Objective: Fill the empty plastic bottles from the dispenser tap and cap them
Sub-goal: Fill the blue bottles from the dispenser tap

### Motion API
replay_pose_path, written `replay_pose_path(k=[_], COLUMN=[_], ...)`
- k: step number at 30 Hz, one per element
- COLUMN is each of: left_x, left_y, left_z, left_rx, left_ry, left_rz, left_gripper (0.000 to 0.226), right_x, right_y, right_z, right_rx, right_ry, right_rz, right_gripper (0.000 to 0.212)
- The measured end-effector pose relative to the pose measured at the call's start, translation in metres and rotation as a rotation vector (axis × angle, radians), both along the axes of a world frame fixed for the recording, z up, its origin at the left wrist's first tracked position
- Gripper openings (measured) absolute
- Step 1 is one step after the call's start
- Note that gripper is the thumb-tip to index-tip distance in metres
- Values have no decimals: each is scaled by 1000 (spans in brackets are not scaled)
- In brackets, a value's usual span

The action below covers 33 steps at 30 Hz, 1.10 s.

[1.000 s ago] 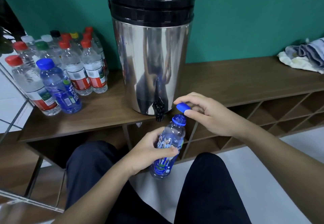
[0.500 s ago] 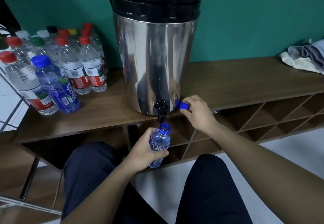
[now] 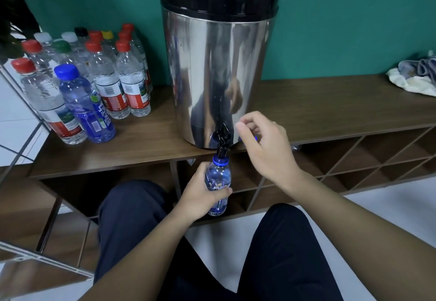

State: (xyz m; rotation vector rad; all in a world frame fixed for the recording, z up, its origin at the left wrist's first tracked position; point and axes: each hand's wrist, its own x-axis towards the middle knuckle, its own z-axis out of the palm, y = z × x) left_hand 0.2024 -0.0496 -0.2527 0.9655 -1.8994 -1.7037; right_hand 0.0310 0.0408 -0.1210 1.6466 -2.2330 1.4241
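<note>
Standing at the far left of the wooden shelf top [image 3: 330, 102]: a cluster of capped bottles [image 3: 106, 76], clear, with red, white, green, black and yellow caps, most red-labelled. Front of cluster: one blue-tinted bottle with blue cap [image 3: 86, 105], upright, touching its clear neighbour.

Centre: steel dispenser [image 3: 217, 74], cylindrical, black lid, set at the shelf's front edge. Black tap [image 3: 223, 139] projects from its base and overhangs the edge.

Below tap: open blue bottle [image 3: 218, 182], uncapped, upright, its blue-ringed mouth directly under the spout, just beneath it. Left hand [image 3: 203, 194] grips this bottle round the body, fingers and thumb wrapped about it.

Right of tap: right hand [image 3: 264, 145], raised above the shelf edge, fingers loosely curled, thumb and forefinger near each other close to the tap lever; whether they touch it cannot be told. A sliver of blue cap [image 3: 255, 138] shows behind the fingers, beside the dispenser base.

Under the shelf: diagonal-lattice compartments [image 3: 354, 159].

Far right, shelf top: crumpled cloths [image 3: 415, 76].

Foreground: dark-trousered knees [image 3: 283, 253].
</note>
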Motion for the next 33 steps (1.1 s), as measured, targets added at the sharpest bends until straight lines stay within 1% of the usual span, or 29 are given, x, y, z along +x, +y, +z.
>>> replay_pose_path(k=[4,7,11,15,19,20,22,24,25,29,33], left_x=[-2,-1,0,3,5,5,4,2,2,3,6], left_y=[2,2,4,3,3,3,3,2,2,1,1], left_z=[4,6,11,12,15,14,15,15,15,16,19], left_rx=[9,-9,-27,-48,-84,-92,-97,-90,-89,-85,-91], left_ry=[44,53,45,47,45,46,48,63,72,76,66], left_rz=[22,23,22,30,22,22,34,44,47,49,40], left_gripper=[65,67,67,69,66,65,65,67,67,69,69], right_x=[22,24,22,20,16,16,17,18,19,16,18], right_y=[-8,-16,-21,-21,-20,-21,-23,-24,-24,-27,-30], right_z=[13,12,6,3,-1,0,5,10,12,10,10], right_rx=[44,119,214,165,95,87,99,141,156,171,172], right_ry=[-22,-4,-47,-168,-333,-336,-261,-186,-177,-249,-402], right_rz=[110,104,133,98,50,34,30,61,74,62,75], right_gripper=[19,22,17,21,18,18,21,23,24,27,29])
